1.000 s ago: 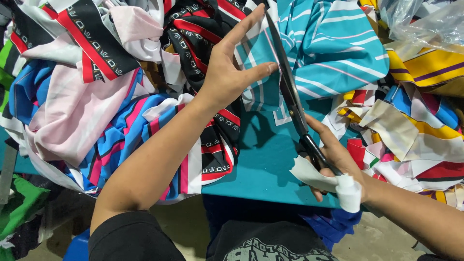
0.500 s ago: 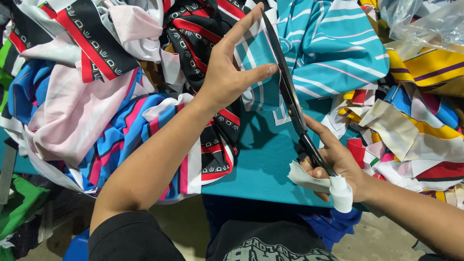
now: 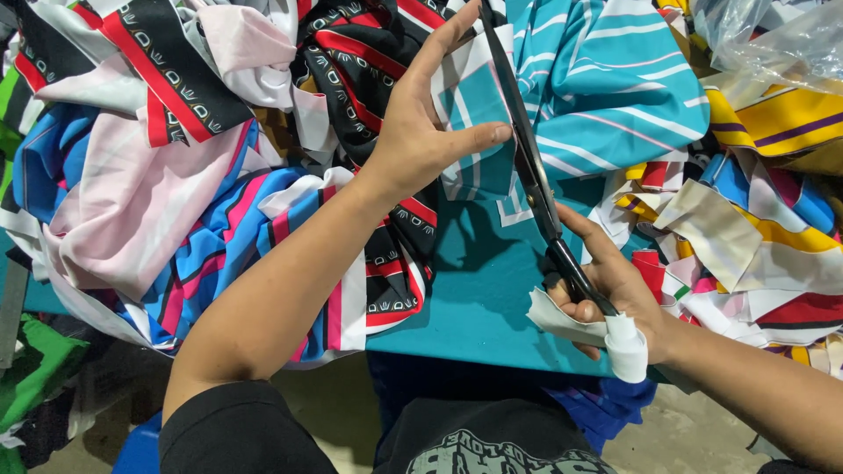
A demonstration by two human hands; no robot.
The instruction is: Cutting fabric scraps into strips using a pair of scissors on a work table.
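Gripped firmly in the right hand (image 3: pixel 606 294): one pair of long black scissors (image 3: pixel 536 175), handles wrapped in white cloth padding (image 3: pixel 615 338), fingers closed through the loops near the front edge of the teal tabletop (image 3: pixel 474 298). Blades ran up and away from the hand, nearly closed, lying along the right edge of a teal piece of fabric with white stripes (image 3: pixel 479 132). Left hand (image 3: pixel 426 123): open and flat, fingers spread, palm pressed on that piece just left of the blades, thumb stretched toward the scissors and almost touching them; nothing clasped in it. Forearm crossed over a heap of offcuts at the near left: a blue, pink and white striped cloth (image 3: pixel 228 254), a pale pink cloth (image 3: pixel 114 193) beside it, and a green scrap (image 3: pixel 35 369) hanging low at the edge. Near right, just beyond the scissor hand: loose trimmings in red, white, yellow and blue (image 3: pixel 746 254). Farther back, a black cloth with red bands and white pattern (image 3: pixel 351 61) lay under the left hand's fingers, with a similar piece (image 3: pixel 149 70) at far left. Far centre-right: a larger teal and white striped cloth (image 3: pixel 615 88). Far right corner: yellow cloth with purple lines (image 3: pixel 781 118) below a clear plastic bag (image 3: pixel 773 39).
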